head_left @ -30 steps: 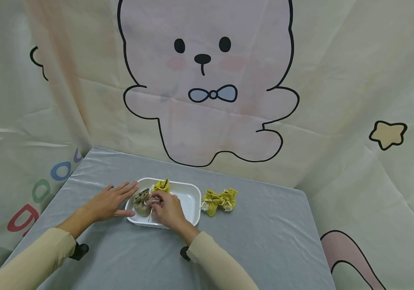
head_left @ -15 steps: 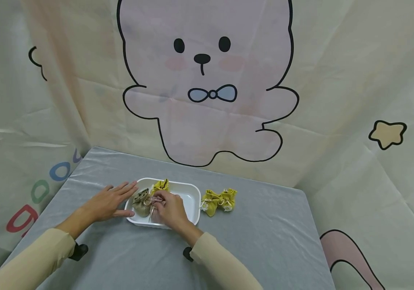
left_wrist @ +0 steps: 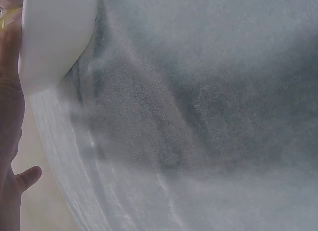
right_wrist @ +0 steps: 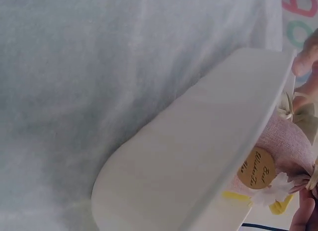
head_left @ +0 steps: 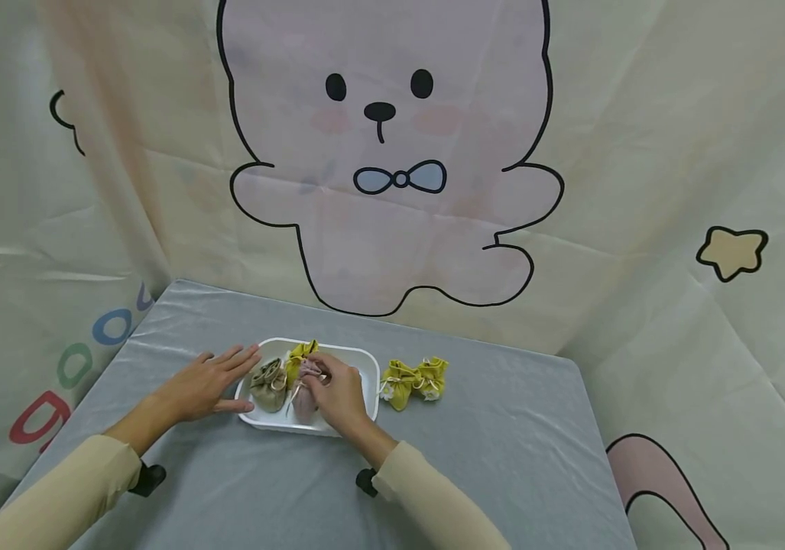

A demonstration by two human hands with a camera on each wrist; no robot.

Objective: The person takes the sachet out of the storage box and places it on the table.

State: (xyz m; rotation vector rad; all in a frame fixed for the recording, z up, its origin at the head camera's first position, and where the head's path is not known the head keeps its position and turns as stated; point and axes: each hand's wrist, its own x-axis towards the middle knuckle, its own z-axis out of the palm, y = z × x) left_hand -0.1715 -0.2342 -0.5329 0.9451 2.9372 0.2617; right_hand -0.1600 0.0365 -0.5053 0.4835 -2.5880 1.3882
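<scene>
My right hand (head_left: 342, 393) pinches the gathered neck of a pink drawstring pouch (head_left: 306, 405) inside a white tray (head_left: 369, 382). In the right wrist view this pouch (right_wrist: 285, 141) shows a round brown tag with writing (right_wrist: 256, 168) and a white flower. To its left stands a beige-brown drawstring pouch (head_left: 267, 391), and behind it a yellow pouch (head_left: 293, 365), partly hidden. My left hand (head_left: 209, 387) lies at the tray's left side with fingers straight, near the rim. In the left wrist view only part of that hand (left_wrist: 9, 107) shows beside the tray.
Two yellow pouches (head_left: 400, 386) with white flowers sit side by side on the grey cloth-covered table (head_left: 502, 428), just right of the tray. A fabric backdrop (head_left: 626, 191) with a cartoon bear stands behind the table.
My right hand has moved a little to the right with the pink pouch, away from the beige-brown one, so more of the pink pouch shows. The left hand has stayed put.
</scene>
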